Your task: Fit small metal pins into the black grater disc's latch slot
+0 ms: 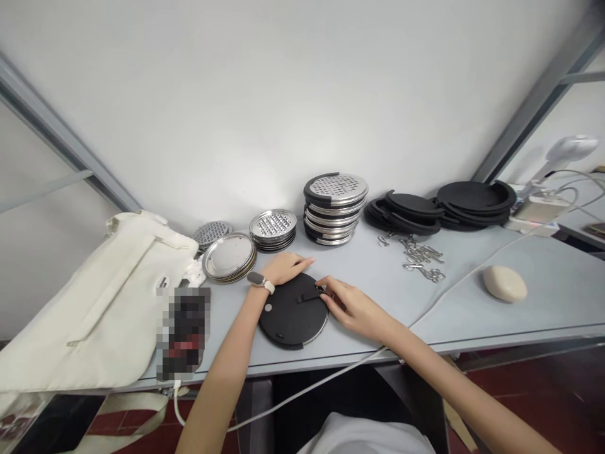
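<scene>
On the desk in front of me lies a round black disc (290, 318) with a slot-like strip on its face and a thin metal rim showing at the lower right. My left hand (286, 268) rests over its upper left edge, fingers stretched out, a band on the wrist. At the disc's right edge, my right hand (352, 306) pinches a small metal wire clip (321, 289) at the end of the strip. Several similar wire clips (423, 255) lie loose farther right. Behind my hands stands a stack of grater discs in black holders (335, 205).
Grater plates (273, 226) and plain metal discs (229, 257) are stacked back left. Black round holders (475, 198) sit back right. A cream bag (94, 302) and a blurred-out phone-like object (184, 334) lie left. A white cable (454, 277) crosses the desk near a beige rounded object (505, 284).
</scene>
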The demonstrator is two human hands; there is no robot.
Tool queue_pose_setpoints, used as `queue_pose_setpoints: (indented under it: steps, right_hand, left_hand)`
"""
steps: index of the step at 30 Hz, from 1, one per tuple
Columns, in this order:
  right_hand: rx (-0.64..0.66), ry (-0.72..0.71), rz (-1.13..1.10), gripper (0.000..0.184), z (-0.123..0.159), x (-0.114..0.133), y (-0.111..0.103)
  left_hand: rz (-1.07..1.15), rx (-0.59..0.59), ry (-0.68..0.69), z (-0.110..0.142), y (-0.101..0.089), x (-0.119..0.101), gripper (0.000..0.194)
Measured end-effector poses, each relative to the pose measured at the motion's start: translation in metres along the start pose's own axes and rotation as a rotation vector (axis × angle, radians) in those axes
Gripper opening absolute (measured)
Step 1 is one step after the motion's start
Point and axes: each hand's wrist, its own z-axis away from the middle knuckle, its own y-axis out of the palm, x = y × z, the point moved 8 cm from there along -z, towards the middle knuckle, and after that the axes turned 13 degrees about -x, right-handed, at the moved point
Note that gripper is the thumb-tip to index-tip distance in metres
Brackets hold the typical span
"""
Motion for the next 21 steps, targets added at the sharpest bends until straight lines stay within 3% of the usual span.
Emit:
queue_pose_setpoints:
  steps: [21]
  right_hand:
    - [0.028, 0.004, 0.024, 0.019, -0.0015, -0.0009, 0.0036]
  left_hand:
    - [-0.016, 0.004, 0.01, -0.0009, 0.0023, 0.0012, 0.032]
